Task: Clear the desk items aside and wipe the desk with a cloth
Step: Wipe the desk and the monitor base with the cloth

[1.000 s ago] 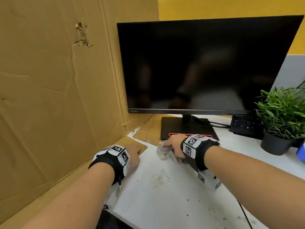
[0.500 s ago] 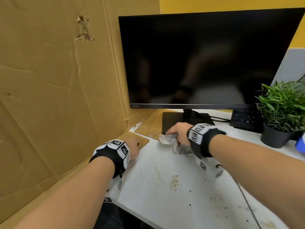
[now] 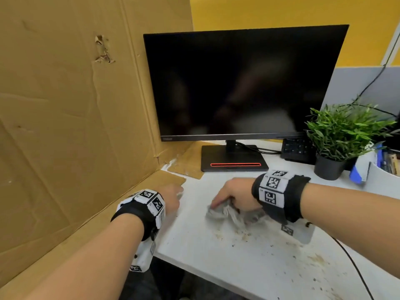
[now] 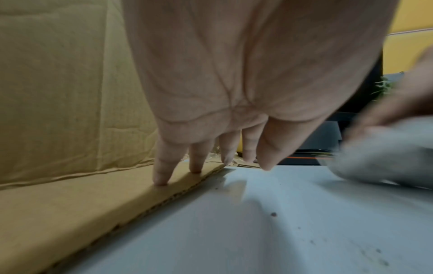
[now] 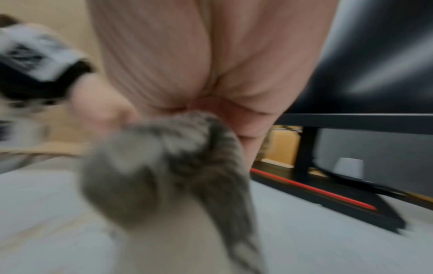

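Right hand [image 3: 234, 197]: centre of the frame, fingers bunched around a crumpled grey cloth [image 3: 227, 213], pressing it onto the white desk [image 3: 249, 263] (wrist view blurred). Left hand [image 3: 172, 198]: lower left, fingers straight and slightly spread, tips resting on the cardboard flap [image 4: 70, 204] at the desk's left edge. Brown crumbs [image 3: 244, 234]: scattered below and right of the cloth. Monitor [image 3: 240, 83]: centre, dark. Potted plant [image 3: 339, 137]: right.

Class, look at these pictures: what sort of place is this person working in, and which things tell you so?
Most likely an office desk or cubicle. A dark computer monitor stands on a white desk, a potted plant sits beside it, and a grey partition panel runs behind.
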`<state>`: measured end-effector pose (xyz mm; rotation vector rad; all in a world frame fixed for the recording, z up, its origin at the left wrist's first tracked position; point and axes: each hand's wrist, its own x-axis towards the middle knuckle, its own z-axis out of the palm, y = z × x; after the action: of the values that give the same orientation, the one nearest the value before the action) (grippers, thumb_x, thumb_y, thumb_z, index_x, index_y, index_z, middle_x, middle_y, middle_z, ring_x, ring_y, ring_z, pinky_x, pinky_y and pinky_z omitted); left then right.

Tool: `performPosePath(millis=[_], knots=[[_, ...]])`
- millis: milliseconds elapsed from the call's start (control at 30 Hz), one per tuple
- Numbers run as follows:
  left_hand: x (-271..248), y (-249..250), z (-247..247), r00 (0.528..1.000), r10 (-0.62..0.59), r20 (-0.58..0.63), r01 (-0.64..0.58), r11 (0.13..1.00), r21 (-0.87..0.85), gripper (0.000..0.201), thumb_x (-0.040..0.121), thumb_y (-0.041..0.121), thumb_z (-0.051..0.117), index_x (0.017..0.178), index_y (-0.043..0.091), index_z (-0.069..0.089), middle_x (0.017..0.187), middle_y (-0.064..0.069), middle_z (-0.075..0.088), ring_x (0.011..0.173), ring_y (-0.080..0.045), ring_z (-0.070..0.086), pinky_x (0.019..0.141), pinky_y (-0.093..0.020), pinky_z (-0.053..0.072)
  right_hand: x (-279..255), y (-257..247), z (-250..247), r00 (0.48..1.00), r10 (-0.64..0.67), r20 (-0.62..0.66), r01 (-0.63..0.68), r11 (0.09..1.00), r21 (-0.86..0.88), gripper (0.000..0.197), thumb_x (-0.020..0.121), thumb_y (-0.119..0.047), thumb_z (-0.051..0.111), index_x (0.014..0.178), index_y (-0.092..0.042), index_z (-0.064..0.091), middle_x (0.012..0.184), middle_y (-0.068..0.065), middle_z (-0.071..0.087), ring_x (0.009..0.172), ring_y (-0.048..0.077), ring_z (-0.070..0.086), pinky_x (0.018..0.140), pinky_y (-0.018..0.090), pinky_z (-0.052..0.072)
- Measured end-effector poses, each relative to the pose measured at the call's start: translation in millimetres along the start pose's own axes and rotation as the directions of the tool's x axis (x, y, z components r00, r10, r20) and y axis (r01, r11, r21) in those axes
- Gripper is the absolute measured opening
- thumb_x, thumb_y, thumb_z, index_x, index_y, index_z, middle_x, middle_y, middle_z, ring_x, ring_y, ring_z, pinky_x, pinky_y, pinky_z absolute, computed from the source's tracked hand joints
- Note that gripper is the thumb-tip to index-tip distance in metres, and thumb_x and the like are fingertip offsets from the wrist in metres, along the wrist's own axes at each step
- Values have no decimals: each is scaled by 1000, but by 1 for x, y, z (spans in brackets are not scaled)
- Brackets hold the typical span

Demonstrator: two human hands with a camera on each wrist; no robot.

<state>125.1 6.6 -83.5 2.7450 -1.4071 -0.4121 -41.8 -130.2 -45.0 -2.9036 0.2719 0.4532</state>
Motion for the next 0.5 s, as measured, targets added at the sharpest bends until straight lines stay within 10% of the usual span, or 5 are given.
performPosePath(millis=[133, 367, 500], knots=[[-6, -3, 1, 1000, 6, -3, -6, 999, -33, 33, 100, 15, 43, 133, 17, 49, 144, -7, 46, 129, -23, 47, 97, -24, 37, 0, 35, -3, 936, 341, -87, -342, 940, 4, 41, 87, -16, 59, 126, -27, 55, 128, 2, 59, 111, 26, 60, 97, 38, 49], [-9, 30, 6, 992, 110, 60, -108, 994, -25, 53, 96, 26, 49, 147, 21, 33, 155, -3, 30, 140, -22, 33, 115, -29, 26, -36, -4, 27, 976, 216, -28, -217, 973, -81, 37, 87, -9, 58, 121, -21, 65, 118, 2, 66, 110, 25, 60, 94, 29, 48], [-11, 52, 5, 987, 152, 54, -153, 988, 20, 55, 97, 35, 46, 149, 24, 30, 153, -2, 35, 139, -21, 35, 117, -31, 23, -84, 75, 12, 874, 450, -183, -456, 890, 8, 42, 84, -4, 51, 117, -25, 67, 113, -1, 68, 105, 22, 62, 88, 27, 50]])
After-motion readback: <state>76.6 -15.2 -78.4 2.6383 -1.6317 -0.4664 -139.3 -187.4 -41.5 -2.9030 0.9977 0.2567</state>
